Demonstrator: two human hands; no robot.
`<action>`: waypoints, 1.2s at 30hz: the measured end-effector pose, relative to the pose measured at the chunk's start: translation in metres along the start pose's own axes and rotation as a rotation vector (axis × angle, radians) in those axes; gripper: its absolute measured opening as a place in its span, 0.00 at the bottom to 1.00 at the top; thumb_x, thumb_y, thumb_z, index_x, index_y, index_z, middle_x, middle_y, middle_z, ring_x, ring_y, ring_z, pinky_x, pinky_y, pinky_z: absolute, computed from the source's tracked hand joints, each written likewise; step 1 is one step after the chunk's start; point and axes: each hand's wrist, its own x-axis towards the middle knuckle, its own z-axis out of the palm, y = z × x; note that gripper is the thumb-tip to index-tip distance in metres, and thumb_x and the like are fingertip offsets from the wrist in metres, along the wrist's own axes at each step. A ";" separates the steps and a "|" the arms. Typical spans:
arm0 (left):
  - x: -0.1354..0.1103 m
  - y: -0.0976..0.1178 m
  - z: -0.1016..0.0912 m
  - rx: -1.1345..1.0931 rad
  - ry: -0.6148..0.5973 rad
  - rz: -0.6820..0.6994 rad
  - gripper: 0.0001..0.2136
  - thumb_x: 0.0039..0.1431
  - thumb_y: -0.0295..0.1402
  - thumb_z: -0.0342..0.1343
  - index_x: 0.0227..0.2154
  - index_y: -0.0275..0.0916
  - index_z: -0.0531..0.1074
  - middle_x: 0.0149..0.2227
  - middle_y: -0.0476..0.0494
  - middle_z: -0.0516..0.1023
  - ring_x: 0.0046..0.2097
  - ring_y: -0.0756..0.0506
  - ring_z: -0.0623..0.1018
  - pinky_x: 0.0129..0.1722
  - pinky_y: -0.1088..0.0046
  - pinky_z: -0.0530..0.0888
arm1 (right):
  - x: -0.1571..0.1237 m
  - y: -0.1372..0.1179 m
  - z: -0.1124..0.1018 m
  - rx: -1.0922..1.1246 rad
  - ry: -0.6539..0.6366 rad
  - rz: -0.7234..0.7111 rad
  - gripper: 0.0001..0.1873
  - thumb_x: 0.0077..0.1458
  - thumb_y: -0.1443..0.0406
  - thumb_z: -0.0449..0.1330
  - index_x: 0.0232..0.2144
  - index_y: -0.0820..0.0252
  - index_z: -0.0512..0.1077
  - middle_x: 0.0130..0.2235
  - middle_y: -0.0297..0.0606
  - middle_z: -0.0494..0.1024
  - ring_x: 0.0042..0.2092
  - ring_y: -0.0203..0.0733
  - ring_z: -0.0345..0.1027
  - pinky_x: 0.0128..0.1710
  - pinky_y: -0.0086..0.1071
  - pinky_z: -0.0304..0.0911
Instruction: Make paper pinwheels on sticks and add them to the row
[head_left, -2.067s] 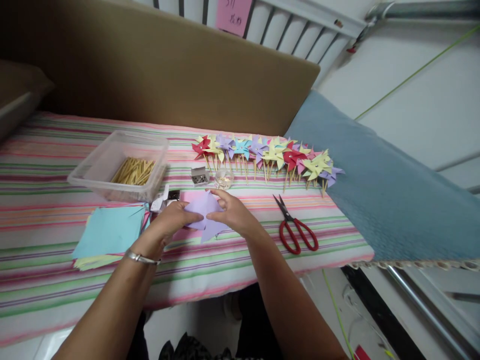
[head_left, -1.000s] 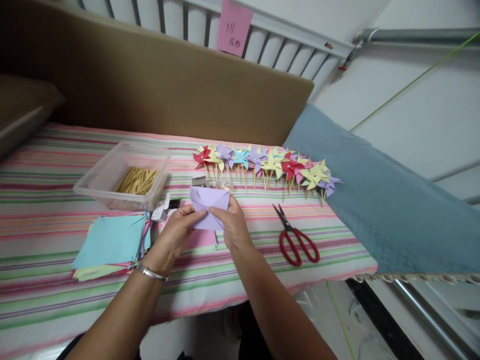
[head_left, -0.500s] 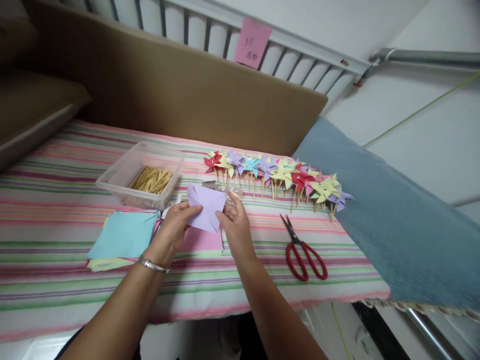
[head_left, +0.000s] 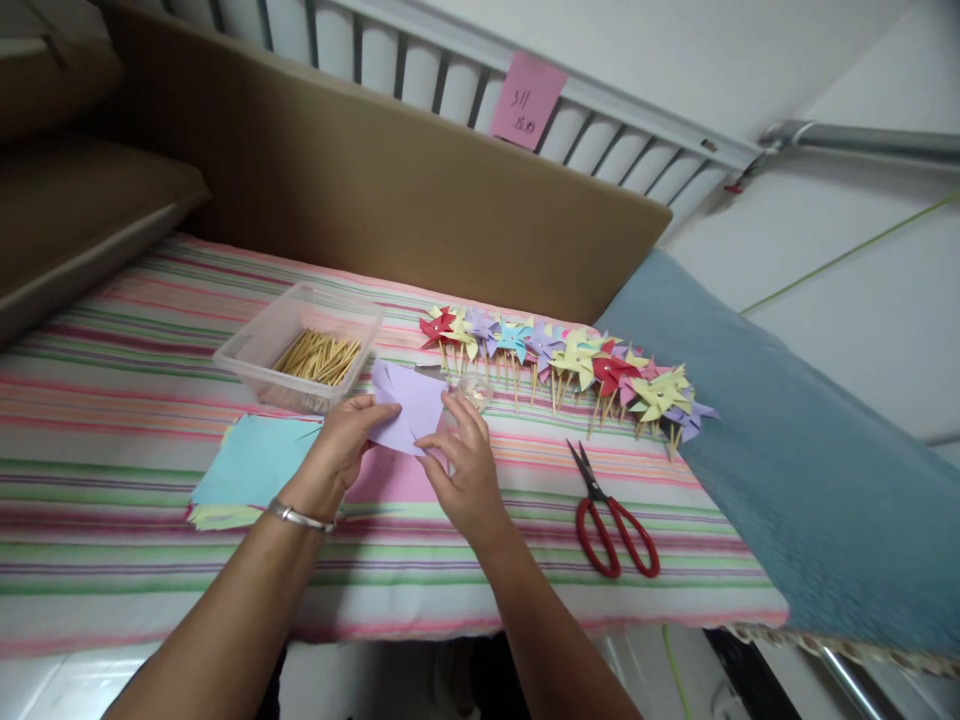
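The left hand point(head_left: 347, 437) gripped the paper point(head_left: 412, 403) at left, the right hand point(head_left: 466, 470) pinched its near corner; pulling too hard probably risked a tear

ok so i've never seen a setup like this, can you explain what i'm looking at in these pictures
There's no machine here: these are a person's own bare hands. Every picture comes from one camera worn on that person's head, looking forward and down, so the forearms enter from the bottom.

The left hand, below a metal bracelet, holds a purple paper square. The right hand has its fingers at the square's right side; whether they pinch it is hard to tell.

On the striped cloth lie a clear plastic tub with short sticks inside, a paper stack with light blue on top, pink paper below the purple square, and red-handled scissors. Farther back is a row of colourful pinwheels on sticks.
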 end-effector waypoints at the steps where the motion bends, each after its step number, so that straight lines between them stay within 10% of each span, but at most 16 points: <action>1: 0.000 0.000 0.001 0.007 -0.001 -0.007 0.11 0.33 0.30 0.67 0.24 0.33 0.77 0.23 0.47 0.78 0.24 0.50 0.73 0.27 0.76 0.68 | 0.001 0.000 0.000 0.008 0.017 0.005 0.06 0.54 0.68 0.58 0.32 0.55 0.75 0.61 0.43 0.61 0.65 0.50 0.46 0.58 0.52 0.53; 36: -0.001 -0.019 0.011 0.197 -0.150 -0.152 0.12 0.31 0.34 0.69 0.21 0.33 0.76 0.21 0.47 0.76 0.24 0.52 0.70 0.28 0.75 0.64 | 0.006 0.008 0.000 -0.020 0.075 0.238 0.03 0.51 0.67 0.61 0.26 0.59 0.74 0.58 0.48 0.67 0.64 0.50 0.49 0.61 0.46 0.49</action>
